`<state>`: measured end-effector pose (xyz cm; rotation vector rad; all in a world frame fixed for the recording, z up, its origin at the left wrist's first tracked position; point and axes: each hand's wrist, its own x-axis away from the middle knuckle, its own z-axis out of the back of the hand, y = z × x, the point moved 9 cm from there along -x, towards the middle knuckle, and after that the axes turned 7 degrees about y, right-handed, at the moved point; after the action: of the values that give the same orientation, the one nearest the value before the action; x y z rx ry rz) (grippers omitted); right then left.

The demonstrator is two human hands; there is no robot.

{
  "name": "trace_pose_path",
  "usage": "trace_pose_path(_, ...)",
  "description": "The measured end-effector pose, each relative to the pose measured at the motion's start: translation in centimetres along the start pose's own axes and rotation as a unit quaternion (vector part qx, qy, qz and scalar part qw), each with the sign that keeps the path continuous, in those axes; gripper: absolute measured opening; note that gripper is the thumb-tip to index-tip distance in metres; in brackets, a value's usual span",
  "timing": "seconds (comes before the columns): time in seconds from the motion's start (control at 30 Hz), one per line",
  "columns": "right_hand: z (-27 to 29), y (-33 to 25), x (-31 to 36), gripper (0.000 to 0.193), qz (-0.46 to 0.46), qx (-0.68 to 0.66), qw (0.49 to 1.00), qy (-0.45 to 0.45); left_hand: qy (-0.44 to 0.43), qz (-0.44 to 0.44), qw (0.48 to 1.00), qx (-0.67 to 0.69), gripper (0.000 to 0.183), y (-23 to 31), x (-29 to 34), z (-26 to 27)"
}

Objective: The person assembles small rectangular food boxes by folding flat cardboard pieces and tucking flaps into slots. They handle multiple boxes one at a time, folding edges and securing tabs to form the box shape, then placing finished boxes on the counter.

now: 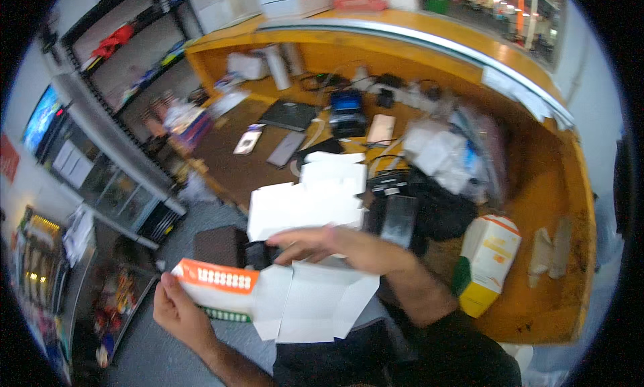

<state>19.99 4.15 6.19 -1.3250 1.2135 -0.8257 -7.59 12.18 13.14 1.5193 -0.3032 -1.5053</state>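
Note:
An unfolded cardboard carton [308, 303], white inside with an orange, white and green printed panel, is held low in front of me. My left hand [180, 314] grips the end of its printed panel, thumb on the near face. Over the carton's upper edge reaches my right hand [335, 246], its fingers stretched to the left and slightly blurred; I see nothing held in it. Just beyond, a second white unfolded carton [302, 199] lies at the desk's near edge. A dark object [257, 255] shows partly behind my right fingertips.
On the wooden desk [228, 166] lie phones [286, 149], a card terminal [347, 112], cables and plastic bags [443, 149]. A folded yellow, white and green carton [488, 263] stands to the right. A brown box [218, 246] and a glass-door fridge [107, 172] are at left.

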Motion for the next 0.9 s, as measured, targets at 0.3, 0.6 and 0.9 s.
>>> trace_pose_path(0.3, -0.4, -2.7, 0.2, 0.031, 0.047, 0.295, 0.938, 0.178, 0.137, -0.082, 0.986, 0.046, 0.041, -0.9, -0.7, 1.2)
trace_pose_path(0.6, -6.2, -6.5, 1.9, 0.038, 0.399, 0.561, 0.698, 0.198, -0.149, 0.160, 0.885, 0.411, 0.053, -1.6, 6.8, -4.6)
trace_pose_path(0.9, -5.7, -5.7, 1.5, 0.047, 0.368, 0.496, 0.757, 0.214, -0.174, 0.189, 0.913, 0.317, 0.026, -0.2, 7.3, -5.2)
